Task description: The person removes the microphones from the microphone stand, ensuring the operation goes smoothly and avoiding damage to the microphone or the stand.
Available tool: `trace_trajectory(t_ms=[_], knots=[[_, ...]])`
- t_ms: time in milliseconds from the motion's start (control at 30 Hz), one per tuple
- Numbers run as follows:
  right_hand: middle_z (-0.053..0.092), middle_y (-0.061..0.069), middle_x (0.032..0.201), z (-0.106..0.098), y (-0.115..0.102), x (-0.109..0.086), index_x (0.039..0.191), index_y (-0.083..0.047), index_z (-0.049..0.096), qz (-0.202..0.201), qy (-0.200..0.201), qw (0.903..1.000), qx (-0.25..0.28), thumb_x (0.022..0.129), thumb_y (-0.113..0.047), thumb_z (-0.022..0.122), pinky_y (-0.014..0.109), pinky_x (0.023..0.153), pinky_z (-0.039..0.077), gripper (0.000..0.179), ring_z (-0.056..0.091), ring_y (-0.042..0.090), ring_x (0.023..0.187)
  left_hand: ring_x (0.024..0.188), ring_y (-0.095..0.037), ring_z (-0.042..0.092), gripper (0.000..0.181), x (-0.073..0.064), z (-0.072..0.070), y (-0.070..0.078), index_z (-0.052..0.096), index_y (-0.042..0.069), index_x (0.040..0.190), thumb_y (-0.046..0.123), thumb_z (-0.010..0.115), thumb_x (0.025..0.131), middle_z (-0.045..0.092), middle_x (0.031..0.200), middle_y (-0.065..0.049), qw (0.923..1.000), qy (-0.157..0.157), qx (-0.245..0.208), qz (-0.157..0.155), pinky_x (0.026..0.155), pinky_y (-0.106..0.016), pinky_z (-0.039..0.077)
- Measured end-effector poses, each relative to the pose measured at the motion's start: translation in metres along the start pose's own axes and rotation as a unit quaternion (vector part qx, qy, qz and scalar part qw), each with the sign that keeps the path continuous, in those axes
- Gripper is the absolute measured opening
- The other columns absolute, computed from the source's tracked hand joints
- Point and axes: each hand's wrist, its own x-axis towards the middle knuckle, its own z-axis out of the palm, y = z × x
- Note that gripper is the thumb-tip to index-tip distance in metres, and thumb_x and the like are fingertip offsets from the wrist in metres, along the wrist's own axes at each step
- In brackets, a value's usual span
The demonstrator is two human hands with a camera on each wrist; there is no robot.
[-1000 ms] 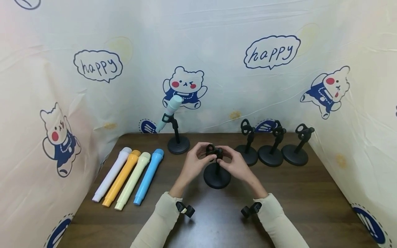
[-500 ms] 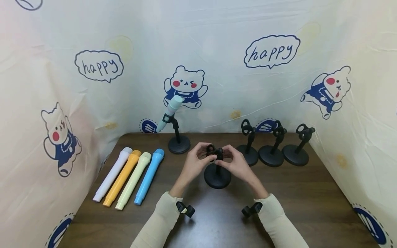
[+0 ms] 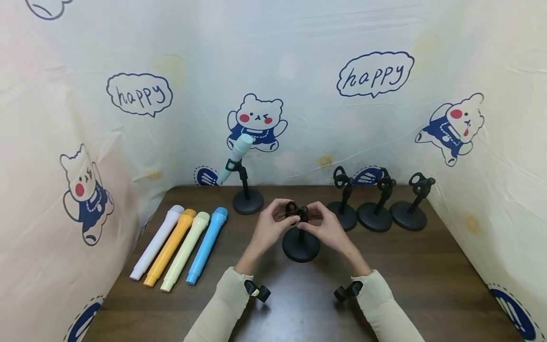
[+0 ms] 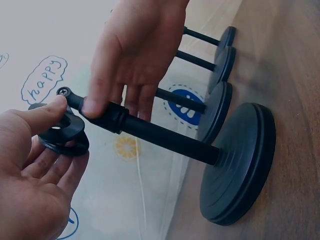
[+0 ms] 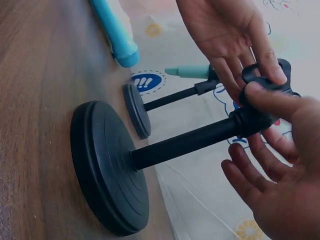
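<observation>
A black microphone stand (image 3: pixel 301 246) with a round base stands upright on the table between both hands. My left hand (image 3: pixel 270 227) pinches the ring-shaped clip (image 4: pixel 67 129) at its top, thumb on one side and fingers on the other. My right hand (image 3: pixel 328 229) grips the joint (image 5: pixel 248 120) at the top of the pole, its thumb across it and the lower fingers loose. The clip holds no microphone. In the right wrist view the stand's round base (image 5: pixel 107 165) sits on the wood.
Behind to the left, another stand (image 3: pixel 248 201) holds a pale teal microphone (image 3: pixel 240 148). White (image 3: pixel 157 242), orange (image 3: pixel 170 247), pale yellow (image 3: pixel 185 251) and blue (image 3: pixel 207 245) microphones lie side by side at left. Three more black stands (image 3: pixel 375 217) are lined up at the back right. A printed cloth (image 3: pixel 307 118) surrounds the table.
Both hands keep their hold on the stand's top with barely any visible motion. The whole head view has shifted slightly.
</observation>
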Motion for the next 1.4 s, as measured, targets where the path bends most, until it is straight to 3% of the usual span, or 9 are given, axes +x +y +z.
trace_trajectory(t_ms=[167, 333, 600, 867, 1133, 1267, 1400], knots=[[0.072, 0.013, 0.132, -0.006, 0.0, -0.002, 0.134, -0.01, 0.067, -0.007, -0.026, 0.9993, 0.024, 0.1, -0.005, 0.072, 0.068, 0.115, 0.045, 0.035, 0.066, 0.036, 0.13, 0.125, -0.025, 0.07, 0.042, 0.002, 0.001, -0.002, 0.067, 0.017, 0.132, 0.017, 0.084, 0.093, 0.071, 0.127, -0.008, 0.9999, 0.0, -0.013, 0.0, 0.113, -0.046, 0.054], [0.075, 0.007, 0.121, -0.006, -0.001, -0.001, 0.122, -0.014, 0.066, 0.009, -0.001, 0.9999, -0.008, 0.096, -0.018, 0.082, 0.06, 0.107, 0.054, 0.031, 0.07, 0.031, 0.121, 0.125, -0.025, 0.07, 0.042, 0.002, 0.001, -0.001, 0.068, 0.017, 0.131, 0.017, 0.084, 0.093, 0.071, 0.127, -0.008, 0.9999, 0.004, -0.012, -0.001, 0.114, -0.047, 0.054], [0.073, 0.01, 0.13, -0.007, 0.0, -0.002, 0.133, -0.013, 0.071, -0.008, -0.021, 0.9991, -0.037, 0.097, -0.015, 0.08, 0.065, 0.112, 0.049, 0.037, 0.068, 0.033, 0.126, 0.125, -0.025, 0.07, 0.043, 0.001, 0.001, 0.0, 0.067, 0.017, 0.132, 0.017, 0.084, 0.093, 0.071, 0.128, -0.008, 1.0, -0.001, -0.008, -0.004, 0.113, -0.045, 0.055], [0.068, 0.008, 0.114, 0.0, 0.002, 0.0, 0.107, -0.015, 0.073, -0.035, 0.041, 0.9951, -0.083, 0.088, -0.018, 0.089, 0.054, 0.099, 0.055, 0.025, 0.066, 0.028, 0.11, 0.123, -0.024, 0.071, 0.04, 0.002, 0.0, 0.002, 0.067, 0.016, 0.129, 0.018, 0.085, 0.093, 0.072, 0.126, -0.008, 0.9999, 0.003, -0.001, -0.013, 0.109, -0.038, 0.057], [0.066, 0.011, 0.105, 0.01, 0.003, -0.004, 0.099, -0.012, 0.07, -0.034, 0.087, 0.9939, -0.058, 0.085, -0.013, 0.091, 0.056, 0.095, 0.059, 0.025, 0.069, 0.034, 0.102, 0.124, -0.025, 0.07, 0.04, 0.0, 0.002, -0.001, 0.067, 0.017, 0.13, 0.018, 0.085, 0.093, 0.072, 0.127, -0.007, 0.9997, 0.007, -0.004, -0.024, 0.109, -0.039, 0.058], [0.065, 0.01, 0.101, 0.014, 0.004, -0.006, 0.098, -0.012, 0.068, -0.026, 0.108, 0.9916, -0.066, 0.085, -0.014, 0.092, 0.041, 0.087, 0.061, 0.027, 0.07, 0.031, 0.094, 0.124, -0.026, 0.071, 0.041, -0.001, 0.003, -0.001, 0.067, 0.018, 0.13, 0.02, 0.085, 0.093, 0.072, 0.127, -0.007, 0.9997, 0.008, -0.005, -0.023, 0.109, -0.041, 0.058], [0.064, 0.008, 0.096, 0.016, 0.002, -0.004, 0.095, -0.013, 0.067, -0.024, 0.126, 0.9891, -0.072, 0.083, -0.014, 0.093, 0.031, 0.079, 0.053, 0.029, 0.063, 0.026, 0.087, 0.123, -0.024, 0.071, 0.04, 0.0, 0.003, 0.0, 0.068, 0.018, 0.129, 0.02, 0.085, 0.093, 0.072, 0.126, -0.007, 0.9998, 0.011, -0.007, -0.016, 0.109, -0.04, 0.058]])
